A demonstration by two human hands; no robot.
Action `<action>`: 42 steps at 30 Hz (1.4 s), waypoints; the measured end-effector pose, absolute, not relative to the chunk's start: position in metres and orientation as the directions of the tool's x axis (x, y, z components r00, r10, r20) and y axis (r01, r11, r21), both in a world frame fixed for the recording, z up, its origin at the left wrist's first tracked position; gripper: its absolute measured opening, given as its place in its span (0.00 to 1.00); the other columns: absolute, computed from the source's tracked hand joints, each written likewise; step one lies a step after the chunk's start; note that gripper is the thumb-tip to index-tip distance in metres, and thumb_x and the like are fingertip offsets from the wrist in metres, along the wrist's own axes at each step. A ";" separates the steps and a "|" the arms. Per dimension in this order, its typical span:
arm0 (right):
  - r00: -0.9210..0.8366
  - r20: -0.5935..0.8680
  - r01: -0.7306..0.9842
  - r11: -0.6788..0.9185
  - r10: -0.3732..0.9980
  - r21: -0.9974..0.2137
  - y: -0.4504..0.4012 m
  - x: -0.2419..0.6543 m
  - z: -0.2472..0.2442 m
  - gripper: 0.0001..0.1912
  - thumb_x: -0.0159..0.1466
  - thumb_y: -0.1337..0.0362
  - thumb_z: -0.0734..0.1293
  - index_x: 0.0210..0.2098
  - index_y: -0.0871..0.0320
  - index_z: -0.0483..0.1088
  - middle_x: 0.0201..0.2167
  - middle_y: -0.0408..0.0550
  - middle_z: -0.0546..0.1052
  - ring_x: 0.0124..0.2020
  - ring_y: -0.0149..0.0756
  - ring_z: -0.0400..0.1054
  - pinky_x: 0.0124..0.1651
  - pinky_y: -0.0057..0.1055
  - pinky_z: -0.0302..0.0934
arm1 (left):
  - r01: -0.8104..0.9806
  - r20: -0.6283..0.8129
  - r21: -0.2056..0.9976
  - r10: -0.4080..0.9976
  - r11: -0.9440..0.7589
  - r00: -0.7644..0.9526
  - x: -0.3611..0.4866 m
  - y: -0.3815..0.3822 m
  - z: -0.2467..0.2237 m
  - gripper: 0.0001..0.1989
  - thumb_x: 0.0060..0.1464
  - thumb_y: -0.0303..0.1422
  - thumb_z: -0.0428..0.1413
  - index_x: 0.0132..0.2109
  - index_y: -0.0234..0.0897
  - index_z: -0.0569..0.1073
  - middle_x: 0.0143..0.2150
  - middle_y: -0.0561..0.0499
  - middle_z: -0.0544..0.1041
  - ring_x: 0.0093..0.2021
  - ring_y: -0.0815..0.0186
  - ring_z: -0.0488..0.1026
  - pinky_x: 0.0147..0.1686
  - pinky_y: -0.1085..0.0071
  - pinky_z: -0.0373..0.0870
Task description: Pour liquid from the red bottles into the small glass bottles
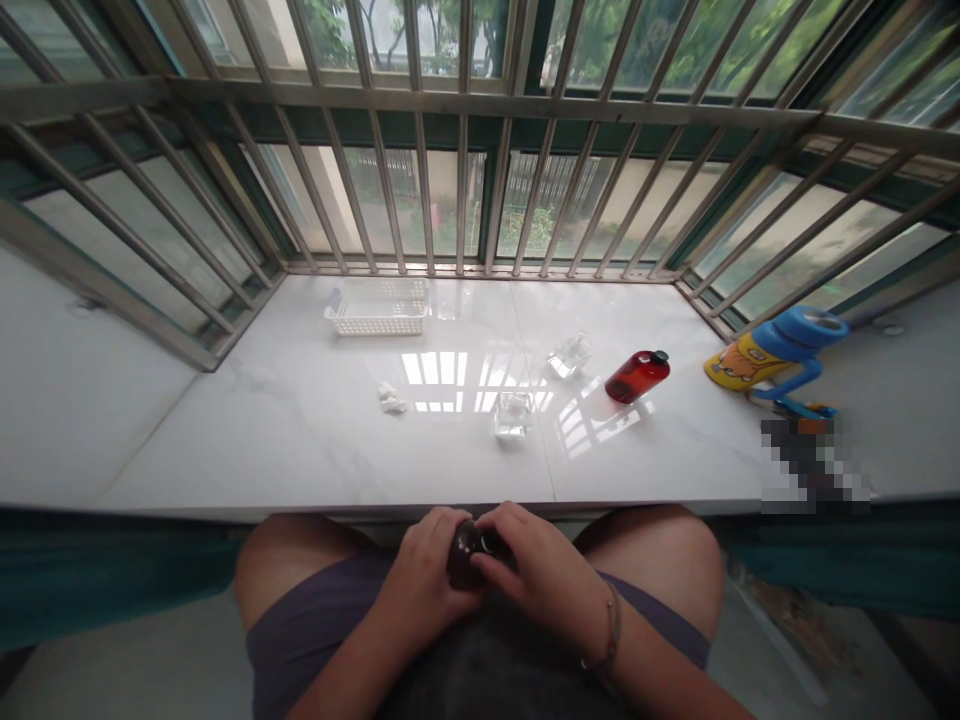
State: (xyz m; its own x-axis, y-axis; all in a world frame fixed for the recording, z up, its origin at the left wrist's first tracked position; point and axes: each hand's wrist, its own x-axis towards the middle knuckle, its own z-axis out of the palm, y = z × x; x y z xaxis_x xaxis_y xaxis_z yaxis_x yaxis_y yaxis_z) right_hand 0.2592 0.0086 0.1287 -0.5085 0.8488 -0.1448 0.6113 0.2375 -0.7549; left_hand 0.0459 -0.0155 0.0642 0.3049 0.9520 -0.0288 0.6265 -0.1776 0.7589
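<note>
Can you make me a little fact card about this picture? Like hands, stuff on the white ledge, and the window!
Left hand: holding a dark rounded bottle
Right hand: fingers at the bottle's top
Wrist: bracelet on the right
White ledge: white basket, small white lump, two clear glass containers, red bottle, blue-and-yellow tumbler
Window: metal bars, greenery outside
Unclear: blurred patch near the tumbler

Near dark bottle: smooth, shiny | white tabletop: smooth, shiny, like stone | far window bars: dullish metal | far left basket: plastic, full of holes | middle clear square pieces: shiny, like glass | right red bottle: shiny, see-through, like plastic | near shorts: matt cloth
</note>
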 end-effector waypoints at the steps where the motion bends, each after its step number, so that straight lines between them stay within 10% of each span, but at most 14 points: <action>1: -0.510 -0.145 0.615 0.241 0.848 -0.751 0.009 0.259 0.128 0.13 0.70 0.67 0.73 0.53 0.56 0.75 0.48 0.50 0.78 0.49 0.43 0.75 0.55 0.41 0.70 | 0.628 -0.033 0.758 0.952 -0.175 0.305 0.046 -0.015 0.065 0.33 0.45 0.27 0.66 0.59 0.44 0.71 0.56 0.45 0.78 0.57 0.48 0.77 0.58 0.51 0.73; 19: -0.667 -0.022 0.409 0.341 0.745 -0.846 0.020 0.268 0.138 0.26 0.60 0.80 0.68 0.54 0.53 0.73 0.52 0.47 0.78 0.53 0.39 0.73 0.59 0.36 0.68 | 0.386 -0.131 0.921 0.895 -0.049 0.426 0.042 -0.003 0.079 0.32 0.43 0.30 0.72 0.57 0.43 0.75 0.55 0.48 0.78 0.53 0.53 0.77 0.53 0.62 0.75; 29: -0.500 -0.208 0.709 0.259 0.841 -0.656 0.014 0.258 0.142 0.12 0.73 0.60 0.72 0.53 0.56 0.77 0.47 0.50 0.80 0.49 0.45 0.77 0.53 0.40 0.68 | 0.393 -0.112 0.918 0.924 -0.045 0.366 0.046 -0.004 0.076 0.33 0.43 0.28 0.70 0.58 0.44 0.74 0.55 0.48 0.78 0.54 0.54 0.77 0.55 0.61 0.75; 42: -0.632 -0.124 0.596 0.378 0.765 -0.708 0.013 0.263 0.145 0.19 0.64 0.76 0.69 0.53 0.54 0.75 0.50 0.49 0.78 0.49 0.41 0.76 0.54 0.36 0.72 | 0.444 -0.062 0.885 0.909 -0.140 0.411 0.043 -0.002 0.072 0.35 0.43 0.27 0.70 0.59 0.45 0.73 0.58 0.46 0.77 0.57 0.51 0.76 0.59 0.57 0.73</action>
State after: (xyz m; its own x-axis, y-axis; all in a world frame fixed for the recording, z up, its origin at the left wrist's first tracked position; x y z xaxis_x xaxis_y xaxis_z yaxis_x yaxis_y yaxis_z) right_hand 0.2633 0.0133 0.1450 -0.6323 0.7648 -0.1238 0.5962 0.3782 -0.7082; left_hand 0.0427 -0.0024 0.0715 0.4111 0.9095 -0.0623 0.4439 -0.1400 0.8851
